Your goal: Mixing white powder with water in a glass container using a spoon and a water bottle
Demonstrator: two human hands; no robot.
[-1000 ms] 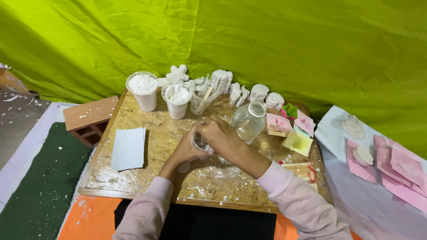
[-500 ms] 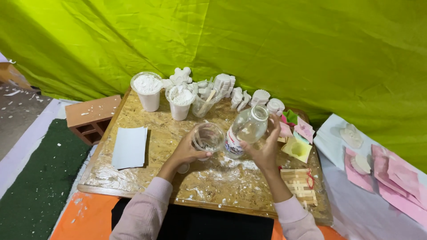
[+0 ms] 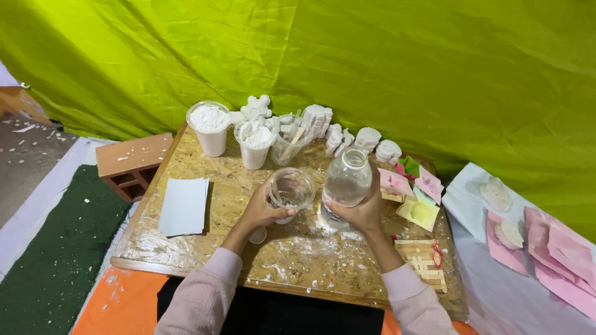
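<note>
Holding clear plastic cup (image 3: 291, 189) in left hand (image 3: 264, 211), fingers curled round lower wall, cup raised just above board (image 3: 205, 248). Right hand (image 3: 363, 211) wraps clear bottle (image 3: 344, 186) at lower body, bottle tilted toward cup, open mouth up. Cup probably light, thin, easy to crush: grip softly near base. Bottle looks heavier, smooth, maybe slippery: grip at wide middle.

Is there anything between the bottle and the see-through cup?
Nothing visible. The clear bottle, held upright in the right hand, stands right beside the clear cup in the left hand, with only a small open gap between them.
</note>
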